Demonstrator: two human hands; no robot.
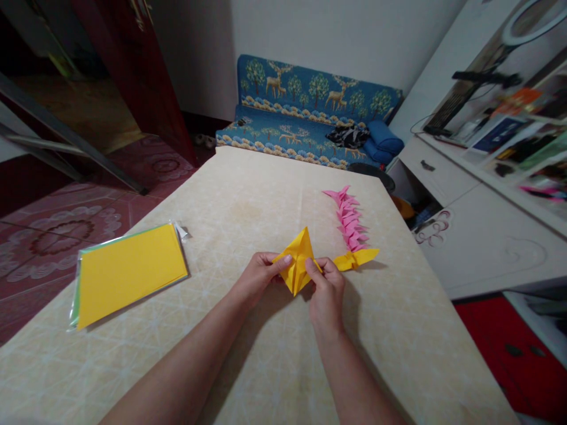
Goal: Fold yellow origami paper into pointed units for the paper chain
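Between my two hands is a folded yellow origami paper (297, 260), diamond-shaped, with a crease down its middle and one point facing away from me. My left hand (261, 274) pinches its left corner, the thumb lying on top. At the right corner my right hand (326, 283) grips it the same way, thumb on the paper's face. The fingers under the paper are mostly hidden. Just past my right hand lies a yellow folded paper piece (357, 258). It meets the near end of a row of several pink folded paper pieces (349, 219).
On the table (248, 189), at the left, lies a clear packet of yellow and green paper sheets (133, 274). A blue patterned sofa (287, 112) stands beyond the far edge. To the right is a white cabinet (487, 236); a red door (137, 77) is at the left.
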